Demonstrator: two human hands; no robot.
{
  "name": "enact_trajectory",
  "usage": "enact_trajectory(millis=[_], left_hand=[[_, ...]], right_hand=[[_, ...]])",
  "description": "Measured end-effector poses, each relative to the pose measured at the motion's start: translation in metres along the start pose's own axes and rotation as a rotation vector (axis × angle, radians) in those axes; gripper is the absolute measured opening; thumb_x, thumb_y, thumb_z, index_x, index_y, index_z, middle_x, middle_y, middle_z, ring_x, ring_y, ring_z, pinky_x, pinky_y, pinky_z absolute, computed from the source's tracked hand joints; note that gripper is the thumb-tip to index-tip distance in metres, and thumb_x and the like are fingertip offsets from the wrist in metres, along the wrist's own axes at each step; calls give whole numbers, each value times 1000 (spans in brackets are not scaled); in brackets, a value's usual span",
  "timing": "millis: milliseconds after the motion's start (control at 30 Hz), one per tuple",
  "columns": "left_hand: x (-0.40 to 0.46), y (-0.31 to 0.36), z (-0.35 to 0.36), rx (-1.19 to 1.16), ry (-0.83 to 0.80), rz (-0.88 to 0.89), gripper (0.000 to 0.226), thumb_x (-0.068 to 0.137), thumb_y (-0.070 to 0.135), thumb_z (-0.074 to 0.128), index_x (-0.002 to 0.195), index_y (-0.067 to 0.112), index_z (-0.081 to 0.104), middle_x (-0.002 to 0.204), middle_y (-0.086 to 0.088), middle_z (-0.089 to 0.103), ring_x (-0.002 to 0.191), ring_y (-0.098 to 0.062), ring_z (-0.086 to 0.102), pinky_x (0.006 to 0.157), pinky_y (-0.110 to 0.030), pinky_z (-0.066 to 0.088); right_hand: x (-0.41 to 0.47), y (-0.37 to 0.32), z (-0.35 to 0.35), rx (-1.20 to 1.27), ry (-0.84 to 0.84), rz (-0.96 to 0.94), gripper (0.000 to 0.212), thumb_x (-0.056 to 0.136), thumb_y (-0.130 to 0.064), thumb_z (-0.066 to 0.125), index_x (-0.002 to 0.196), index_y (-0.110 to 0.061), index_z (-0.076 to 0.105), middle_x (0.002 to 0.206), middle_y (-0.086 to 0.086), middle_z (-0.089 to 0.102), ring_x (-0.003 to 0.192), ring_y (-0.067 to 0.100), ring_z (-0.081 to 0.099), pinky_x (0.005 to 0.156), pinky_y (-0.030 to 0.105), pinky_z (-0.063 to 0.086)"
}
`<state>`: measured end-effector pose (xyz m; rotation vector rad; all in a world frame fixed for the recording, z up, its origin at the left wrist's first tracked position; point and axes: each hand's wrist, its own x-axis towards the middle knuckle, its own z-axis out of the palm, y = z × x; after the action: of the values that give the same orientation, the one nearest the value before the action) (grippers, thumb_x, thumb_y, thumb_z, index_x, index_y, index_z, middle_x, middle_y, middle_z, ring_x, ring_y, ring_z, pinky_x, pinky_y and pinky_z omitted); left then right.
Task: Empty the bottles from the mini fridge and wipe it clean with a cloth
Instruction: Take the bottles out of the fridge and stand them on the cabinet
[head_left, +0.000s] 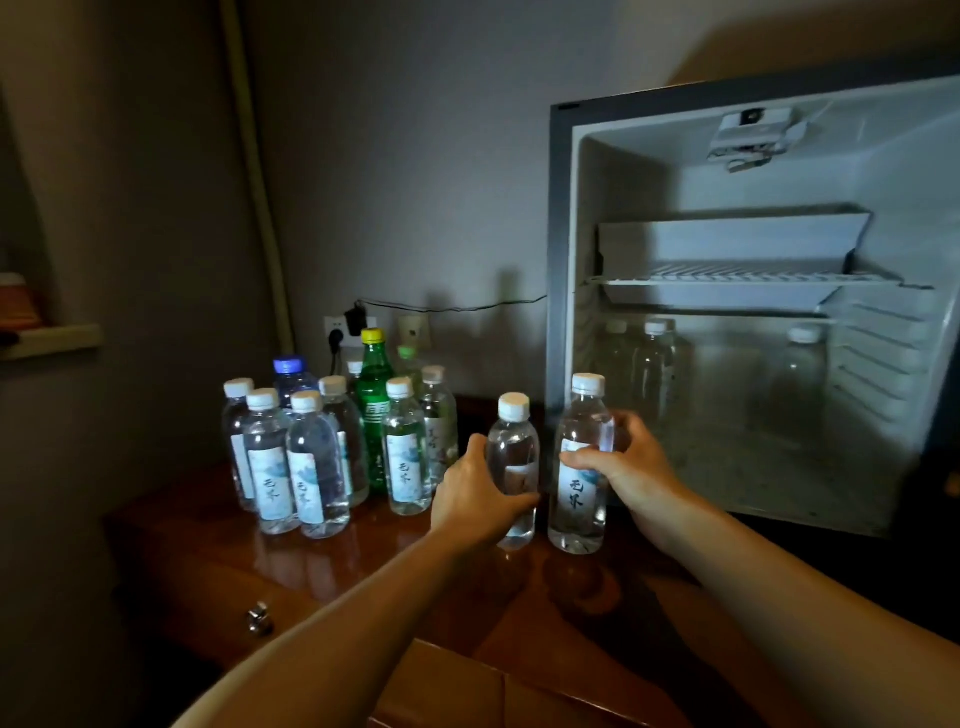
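The open mini fridge (566, 249) stands at the right on a wooden cabinet (218, 540). My left hand (475, 493) grips a clear water bottle (514, 447) with a white cap, just in front of the fridge's left edge. My right hand (626, 460) grips a second water bottle (582, 499) with a labelled front, right beside the first. Both bottles are upright, at or just above the cabinet top. Inside the fridge, under the wire shelf (737, 275), three bottles show dimly: two at the back left (652, 364) and one at the back right (800, 374).
A cluster of several white-capped water bottles (306, 457), a blue-capped bottle (289, 376) and a green soda bottle (375, 410) stands on the cabinet's left half. A wall socket with a plug and cable (343, 332) is behind them. A drawer knob (258, 617) sticks out below.
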<state>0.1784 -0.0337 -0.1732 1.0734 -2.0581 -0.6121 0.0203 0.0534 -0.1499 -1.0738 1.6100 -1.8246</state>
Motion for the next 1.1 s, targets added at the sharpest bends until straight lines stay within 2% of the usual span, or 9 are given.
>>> enact_trajectory(millis=[133,300,433,500,567,667,733,867,1100], left_hand=[[8,-18,-11,23,93,-102,66,66,45,82,115,21,45,112,-2,68,104,-25,64,86,-42,54],[20,-34,-19,198,147,-102,69,70,46,81,117,15,41,117,-6,61,108,-25,59,87,-37,52],[27,-33,-18,404,170,35,99,73,38,81,141,14,13,136,-10,39,114,-27,57,82,-34,55],[29,-33,-17,515,180,83,104,76,36,79,146,15,4,140,-12,28,118,-27,54,85,-31,55],[31,-35,-16,607,210,118,99,79,32,77,145,18,4,138,-11,25,122,-26,48,87,-29,53],[37,-36,-19,737,250,190,81,83,31,71,139,27,12,130,-8,31,115,-23,45,72,-28,53],[40,-33,-19,796,208,231,76,83,27,71,138,29,18,129,-8,33,112,-24,45,67,-29,50],[40,-25,-17,817,135,242,67,84,14,68,139,23,31,136,-11,30,120,-28,43,76,-34,53],[22,-29,-17,586,126,338,41,93,29,49,132,20,47,129,-6,44,114,-26,49,85,-37,50]], right_hand=[[-1,4,15,-37,-57,3,57,64,-6,86,110,-22,56,101,2,70,91,18,68,77,35,54],[1,6,25,-47,-113,27,61,66,-6,85,117,-22,54,104,1,68,94,19,66,73,32,52],[6,9,31,-43,-132,45,61,66,-7,85,116,-24,55,104,1,69,94,19,67,80,36,54],[7,10,33,-27,-139,42,59,66,-7,85,114,-23,56,102,1,70,93,18,68,80,36,55],[9,10,35,-21,-147,43,58,67,-7,85,114,-24,55,103,0,70,94,18,68,81,36,54],[11,11,40,-13,-163,42,54,66,-7,85,110,-24,58,102,0,71,94,18,69,82,36,55],[14,12,40,-11,-156,43,53,65,-7,86,108,-24,60,101,0,72,92,17,69,83,37,55],[16,12,39,0,-154,23,50,66,-3,84,103,-26,60,95,-2,72,91,17,70,76,31,53],[9,7,45,-15,-171,0,51,65,-4,85,106,-20,59,95,2,72,88,18,70,71,28,52]])
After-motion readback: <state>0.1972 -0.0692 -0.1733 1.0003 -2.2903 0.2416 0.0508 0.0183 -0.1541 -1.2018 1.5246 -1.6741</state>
